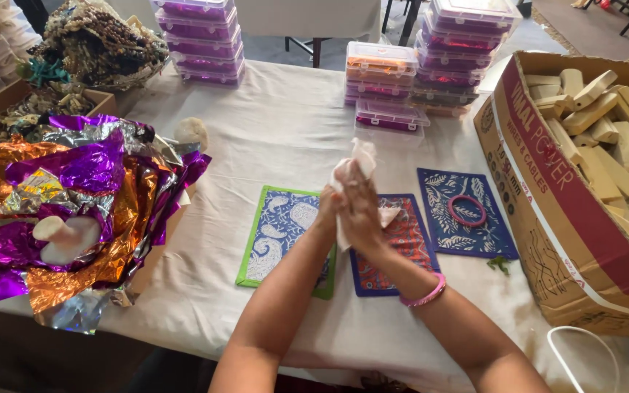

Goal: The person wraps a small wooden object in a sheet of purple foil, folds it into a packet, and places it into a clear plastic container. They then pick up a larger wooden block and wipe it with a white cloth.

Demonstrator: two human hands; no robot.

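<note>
Both my hands are pressed together above the table around a white tissue [356,161] that sticks out above my fingers. My right hand [364,207] is in front, with a pink bangle on its wrist, and my left hand [327,211] is mostly hidden behind it. Under them lie three patterned fabric mats: a green-edged blue one [279,233], a red and blue one [402,240], and a dark blue one [467,236]. A pink bangle [467,209] rests on the dark blue mat.
A cardboard box [547,218] of pale wooden blocks stands at the right. Stacks of clear plastic boxes [384,80] with coloured contents line the far side. Crumpled orange, purple and silver foil [74,211] piles at the left. A white cable [576,342] loops at the near right.
</note>
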